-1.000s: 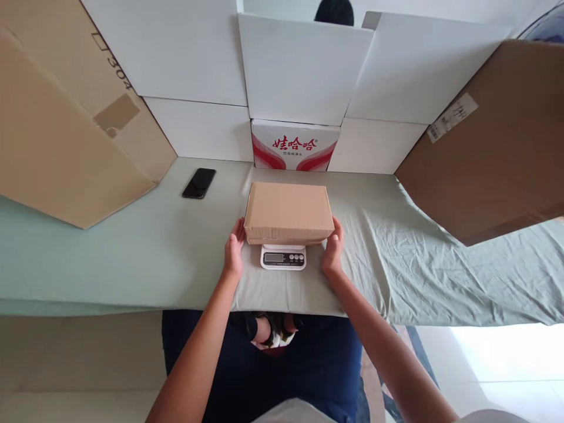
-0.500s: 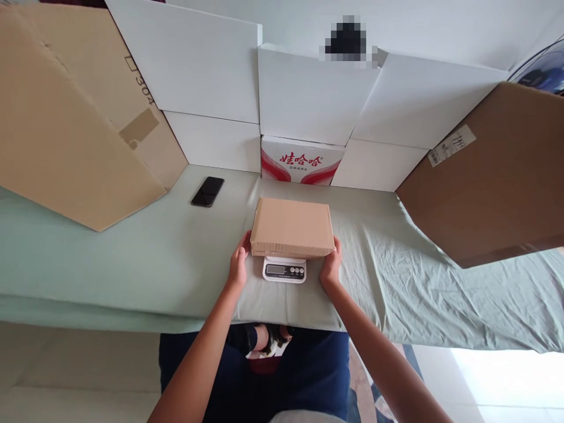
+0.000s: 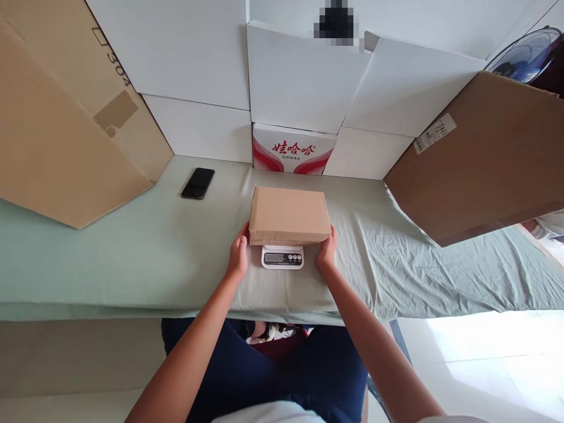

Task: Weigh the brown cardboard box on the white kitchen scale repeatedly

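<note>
Shifting only a little over the last second, the scene shows me the same arrangement: the small cardboard box (image 3: pixel 288 214) has stayed over the white scale (image 3: pixel 282 258), and both hands have stayed on it. Most of the change is the wearer's view swinging, which brings more of a fan (image 3: pixel 524 56) into sight. To my eye that makes this a pause for steadying or lining up, with no release yet.

Taking the box as the clock's centre, the left hand (image 3: pixel 238 255) is at eight, its fingers closed against the box's side, tips hidden. The right hand (image 3: pixel 326 254) is between four and five, fingers wrapped around that edge. The scale's front shows at six; whether it bears the full weight I cannot tell, nor can I read its display.

Pale green cloth (image 3: pixel 132 258) covers the surface, wrinkled towards three. A black phone (image 3: pixel 198 183) lies between nine and ten, with a tan panel (image 3: pixel 57 135) beyond. White panels (image 3: pixel 291 76) rise at twelve above a red-printed carton (image 3: pixel 294 150). A brown panel (image 3: pixel 489 153) leans between two and three; the fan is at two.
</note>
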### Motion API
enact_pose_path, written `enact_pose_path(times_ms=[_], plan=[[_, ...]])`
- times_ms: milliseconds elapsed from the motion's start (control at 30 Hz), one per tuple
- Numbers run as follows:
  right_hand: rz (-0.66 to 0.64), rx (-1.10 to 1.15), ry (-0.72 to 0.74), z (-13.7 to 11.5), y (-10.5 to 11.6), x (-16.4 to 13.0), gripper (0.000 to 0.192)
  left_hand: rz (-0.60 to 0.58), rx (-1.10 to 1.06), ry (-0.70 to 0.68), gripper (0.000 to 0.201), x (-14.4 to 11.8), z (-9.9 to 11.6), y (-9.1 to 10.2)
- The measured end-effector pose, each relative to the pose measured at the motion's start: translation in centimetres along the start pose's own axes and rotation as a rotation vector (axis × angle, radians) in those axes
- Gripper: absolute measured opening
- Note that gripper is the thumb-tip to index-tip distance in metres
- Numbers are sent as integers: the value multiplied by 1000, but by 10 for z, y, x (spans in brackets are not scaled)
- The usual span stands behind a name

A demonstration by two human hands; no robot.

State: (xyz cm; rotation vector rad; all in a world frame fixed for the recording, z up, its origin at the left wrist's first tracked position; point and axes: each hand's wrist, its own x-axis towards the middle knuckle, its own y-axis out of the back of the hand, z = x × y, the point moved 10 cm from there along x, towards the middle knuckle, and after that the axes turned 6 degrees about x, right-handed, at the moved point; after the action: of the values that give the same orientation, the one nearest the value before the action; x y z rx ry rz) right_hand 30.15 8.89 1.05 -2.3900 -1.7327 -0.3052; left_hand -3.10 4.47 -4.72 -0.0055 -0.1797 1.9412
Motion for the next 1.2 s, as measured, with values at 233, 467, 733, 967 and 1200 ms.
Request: enact_pose_path(times_ms=[233, 467, 733, 967, 1200], plan=[[8, 33, -37, 10, 2, 1, 36, 17, -25, -39, 76, 0, 7, -1], [7, 167, -73, 19, -2, 4, 36, 21, -59, -69, 73, 3, 10, 0], [-5, 267, -92, 24, -7, 8, 34, 42, -35, -84, 78, 6, 12, 0], [-35, 305, -101, 23, -13, 8, 35, -12, 40, -137, 74, 11, 8, -1], [-62, 298, -115, 22, -18, 9, 34, 25, 20, -124, 73, 13, 8, -1]])
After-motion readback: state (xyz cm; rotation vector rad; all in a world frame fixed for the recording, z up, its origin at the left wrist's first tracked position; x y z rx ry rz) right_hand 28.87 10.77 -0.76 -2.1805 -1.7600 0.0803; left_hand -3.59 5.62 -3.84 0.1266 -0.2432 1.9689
